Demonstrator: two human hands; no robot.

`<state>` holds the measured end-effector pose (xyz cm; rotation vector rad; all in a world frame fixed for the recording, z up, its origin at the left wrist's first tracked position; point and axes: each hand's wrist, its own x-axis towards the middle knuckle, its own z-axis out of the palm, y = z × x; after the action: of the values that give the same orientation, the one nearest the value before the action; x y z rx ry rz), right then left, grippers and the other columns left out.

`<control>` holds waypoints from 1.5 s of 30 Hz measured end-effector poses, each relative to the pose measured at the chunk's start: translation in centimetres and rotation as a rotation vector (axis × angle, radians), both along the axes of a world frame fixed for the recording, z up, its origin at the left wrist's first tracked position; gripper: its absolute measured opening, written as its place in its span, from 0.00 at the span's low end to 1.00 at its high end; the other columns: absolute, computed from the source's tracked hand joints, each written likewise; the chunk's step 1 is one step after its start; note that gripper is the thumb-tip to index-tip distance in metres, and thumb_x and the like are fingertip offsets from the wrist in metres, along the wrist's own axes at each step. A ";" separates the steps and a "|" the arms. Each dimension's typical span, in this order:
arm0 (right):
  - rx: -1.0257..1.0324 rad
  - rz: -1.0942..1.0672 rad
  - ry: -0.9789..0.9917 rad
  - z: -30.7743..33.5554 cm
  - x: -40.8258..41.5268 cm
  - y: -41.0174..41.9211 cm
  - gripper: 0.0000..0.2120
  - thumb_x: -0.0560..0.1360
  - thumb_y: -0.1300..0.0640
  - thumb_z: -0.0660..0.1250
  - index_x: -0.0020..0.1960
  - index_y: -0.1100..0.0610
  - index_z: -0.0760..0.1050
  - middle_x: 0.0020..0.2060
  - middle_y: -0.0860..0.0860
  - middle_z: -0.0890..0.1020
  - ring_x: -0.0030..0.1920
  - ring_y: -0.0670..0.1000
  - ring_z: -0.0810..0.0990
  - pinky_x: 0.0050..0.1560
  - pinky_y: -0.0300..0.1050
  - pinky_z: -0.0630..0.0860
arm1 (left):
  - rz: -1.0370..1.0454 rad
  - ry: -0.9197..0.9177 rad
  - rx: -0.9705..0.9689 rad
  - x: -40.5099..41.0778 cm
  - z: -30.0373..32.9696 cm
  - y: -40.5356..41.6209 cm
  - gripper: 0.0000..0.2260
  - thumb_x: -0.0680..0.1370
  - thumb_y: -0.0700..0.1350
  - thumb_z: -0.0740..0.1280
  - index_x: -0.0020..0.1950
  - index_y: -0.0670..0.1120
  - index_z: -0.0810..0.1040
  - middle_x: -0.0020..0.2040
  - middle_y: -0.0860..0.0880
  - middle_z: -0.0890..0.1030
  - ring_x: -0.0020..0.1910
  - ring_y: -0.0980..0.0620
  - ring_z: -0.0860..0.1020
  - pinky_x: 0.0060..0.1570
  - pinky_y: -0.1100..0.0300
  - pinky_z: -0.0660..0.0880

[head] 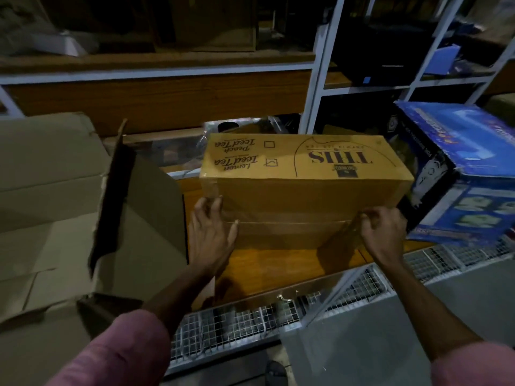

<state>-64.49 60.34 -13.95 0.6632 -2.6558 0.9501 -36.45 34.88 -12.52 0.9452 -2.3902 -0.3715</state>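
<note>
1. The iced-tea carton [303,190] sits on the wooden shelf board [278,263] straight ahead of you, taped shut, with its print upside down to you.
2. Your left hand [211,232] lies flat on the carton's near left corner, fingers straight and thumb spread across the front face.
3. Your right hand [381,232] is curled on the carton's near right edge at the tape seam. Whether it pinches the tape cannot be told.
4. An open brown box [55,204] stands just left of the carton.
5. A blue printed box [459,168] leans tilted at the carton's right end.
6. Wire mesh [250,324] runs below the board's front edge.
</note>
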 end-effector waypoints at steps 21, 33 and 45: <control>0.220 0.155 0.069 13.2 -3.2 -7.4 0.22 0.80 0.40 0.60 0.66 0.53 0.74 0.68 0.57 0.71 0.69 0.62 0.65 0.67 0.65 0.62 | -0.083 -0.186 -0.088 -7.3 11.3 -4.9 0.25 0.82 0.64 0.53 0.68 0.49 0.71 0.70 0.42 0.67 0.69 0.38 0.63 0.66 0.38 0.64; 0.407 0.135 -0.086 13.4 -11.1 -11.9 0.36 0.76 0.29 0.57 0.72 0.53 0.64 0.76 0.56 0.62 0.76 0.65 0.56 0.70 0.73 0.57 | 0.090 -0.319 -0.033 -13.7 11.8 -11.3 0.26 0.80 0.62 0.58 0.69 0.46 0.70 0.70 0.40 0.68 0.70 0.37 0.62 0.66 0.38 0.62; 0.360 0.219 -0.002 12.8 -11.7 -11.7 0.33 0.73 0.25 0.51 0.62 0.50 0.68 0.61 0.54 0.74 0.61 0.58 0.72 0.64 0.69 0.66 | -0.001 -0.341 0.169 -13.0 11.3 -12.2 0.35 0.80 0.69 0.52 0.81 0.51 0.54 0.79 0.42 0.57 0.72 0.34 0.65 0.66 0.37 0.66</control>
<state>-76.21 48.66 -1.10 1.0475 -2.8251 0.5171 -49.44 22.72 -1.20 1.1628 -2.6985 -0.4484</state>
